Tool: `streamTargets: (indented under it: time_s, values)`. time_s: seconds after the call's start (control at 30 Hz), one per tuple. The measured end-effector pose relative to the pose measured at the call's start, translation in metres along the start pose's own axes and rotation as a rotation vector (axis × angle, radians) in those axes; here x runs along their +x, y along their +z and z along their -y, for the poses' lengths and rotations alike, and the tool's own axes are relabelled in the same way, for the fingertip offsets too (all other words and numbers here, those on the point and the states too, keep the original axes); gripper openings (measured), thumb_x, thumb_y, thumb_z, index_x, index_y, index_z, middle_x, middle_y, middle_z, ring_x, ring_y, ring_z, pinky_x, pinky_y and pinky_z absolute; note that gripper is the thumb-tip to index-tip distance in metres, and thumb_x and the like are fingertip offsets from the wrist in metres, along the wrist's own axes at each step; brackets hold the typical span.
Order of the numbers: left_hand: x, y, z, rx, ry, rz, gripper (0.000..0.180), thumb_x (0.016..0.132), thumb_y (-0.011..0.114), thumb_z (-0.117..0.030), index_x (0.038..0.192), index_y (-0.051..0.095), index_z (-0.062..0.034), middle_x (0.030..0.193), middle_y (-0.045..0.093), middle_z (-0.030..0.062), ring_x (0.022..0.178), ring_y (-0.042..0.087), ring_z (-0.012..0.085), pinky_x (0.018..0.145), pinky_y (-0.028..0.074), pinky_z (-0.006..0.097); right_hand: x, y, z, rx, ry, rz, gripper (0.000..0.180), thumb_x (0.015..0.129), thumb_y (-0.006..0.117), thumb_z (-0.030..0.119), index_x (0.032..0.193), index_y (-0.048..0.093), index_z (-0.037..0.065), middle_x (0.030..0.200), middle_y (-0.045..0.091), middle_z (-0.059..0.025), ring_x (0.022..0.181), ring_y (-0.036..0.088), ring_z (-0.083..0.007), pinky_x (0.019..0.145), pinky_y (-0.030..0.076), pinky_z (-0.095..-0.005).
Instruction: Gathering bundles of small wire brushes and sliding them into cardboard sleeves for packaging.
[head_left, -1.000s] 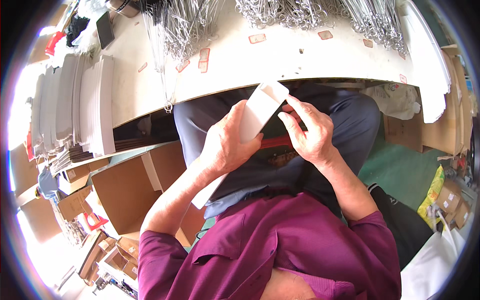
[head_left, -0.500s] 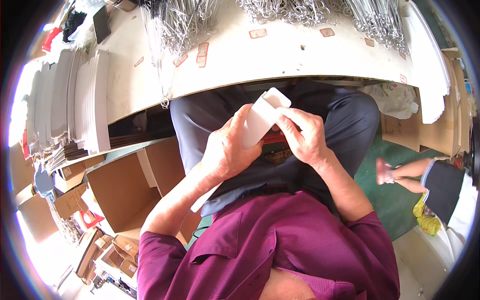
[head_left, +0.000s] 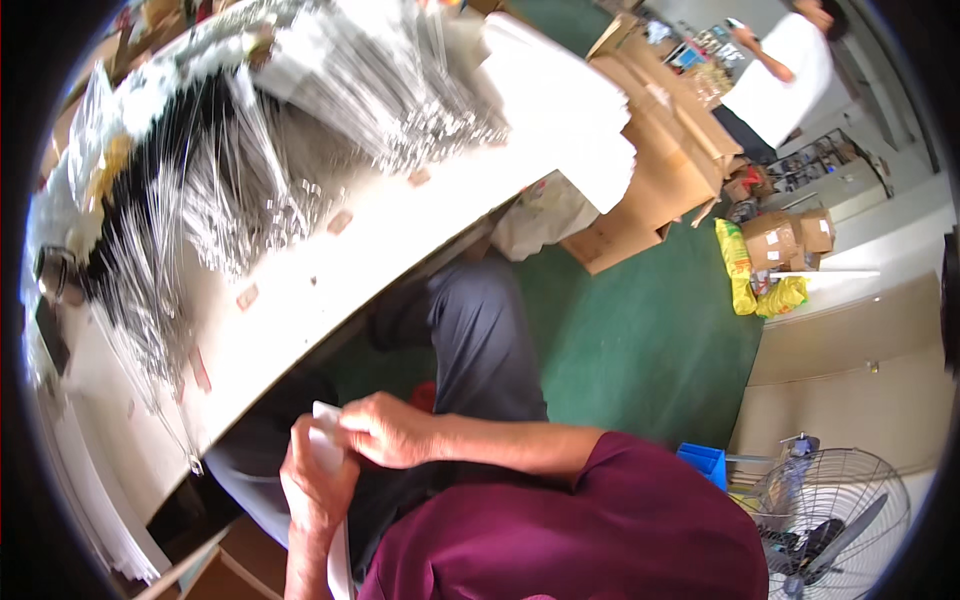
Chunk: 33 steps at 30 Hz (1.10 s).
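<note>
A long, narrow white cardboard box (head_left: 326,450) is held above my lap, partly covered by my fingers. My left hand (head_left: 318,485) is wrapped round its side. At the box's upper end, my right hand (head_left: 388,430) is closed with thumb and fingers pinching the edge. A long white piece (head_left: 341,565) shows below my left wrist; I cannot tell whether it belongs to the same box. Bundles of thin metal rods (head_left: 265,200) with ring-shaped ends lie on the white table (head_left: 330,270) in front of me.
Stacked white flat cartons lie at the table's right end (head_left: 570,110) and lower left (head_left: 95,500). Brown cardboard boxes (head_left: 650,160) stand on the green floor (head_left: 640,320). A wire-caged fan (head_left: 830,530) is at lower right. Another person (head_left: 785,80) stands at far right.
My view has swung to the right, bringing the fan and standing person in and shifting the table left. Both hands stay on the white box.
</note>
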<state>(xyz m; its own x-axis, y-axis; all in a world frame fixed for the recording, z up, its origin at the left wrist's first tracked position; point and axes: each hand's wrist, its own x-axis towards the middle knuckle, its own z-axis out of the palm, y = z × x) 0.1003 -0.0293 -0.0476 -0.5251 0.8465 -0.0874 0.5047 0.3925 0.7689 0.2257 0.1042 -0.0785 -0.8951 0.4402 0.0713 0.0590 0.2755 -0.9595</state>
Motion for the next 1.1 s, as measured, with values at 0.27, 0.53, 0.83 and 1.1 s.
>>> streamTargets:
  time_s: [0.27, 0.53, 0.83, 1.1]
  values:
    - [0.0, 0.003, -0.007, -0.007, -0.001, -0.022, 0.034, 0.076, 0.079, -0.015, 0.101, 0.057, -0.0048, 0.088, 0.07, 0.0229, 0.083, 0.071, 0.0441, 0.071, 0.057, 0.047, -0.006, 0.005, 0.016, 0.133, 0.08, -0.097, 0.03, 0.093, 0.067, 0.01, 0.12, 0.061, -0.001, 0.088, 0.072, -0.0221, 0.081, 0.071, -0.0397, 0.073, 0.055, -0.043]
    - [-0.01, 0.004, -0.004, -0.009, 0.006, -0.08, 0.038, 0.077, 0.082, -0.02, 0.099, 0.055, -0.0056, 0.088, 0.071, 0.0227, 0.085, 0.072, 0.0436, 0.072, 0.058, 0.047, -0.009, 0.009, 0.024, -0.055, 0.084, 0.059, 0.032, 0.102, 0.062, 0.016, 0.127, 0.067, -0.003, 0.115, 0.073, -0.0237, 0.107, 0.072, -0.0358, 0.088, 0.057, -0.037]
    - [-0.014, 0.004, -0.004, 0.025, -0.053, -0.063, 0.064, 0.078, 0.083, -0.027, 0.123, 0.042, -0.0076, 0.088, 0.071, 0.0249, 0.085, 0.071, 0.0463, 0.076, 0.057, 0.051, 0.007, 0.007, 0.018, 0.203, 0.255, -0.024, 0.031, 0.1, 0.066, 0.024, 0.087, 0.073, -0.003, 0.068, 0.069, -0.0075, 0.067, 0.063, -0.0084, 0.057, 0.051, -0.0303]
    - [-0.015, 0.007, -0.005, 0.098, -0.029, -0.072, 0.068, 0.077, 0.083, -0.027, 0.126, 0.042, -0.0044, 0.087, 0.071, 0.0246, 0.085, 0.07, 0.0475, 0.074, 0.056, 0.052, 0.004, 0.025, 0.014, 0.234, 0.282, -0.077, 0.021, 0.093, 0.078, 0.017, 0.093, 0.065, -0.001, 0.082, 0.072, -0.0071, 0.076, 0.066, -0.0093, 0.068, 0.054, -0.0285]
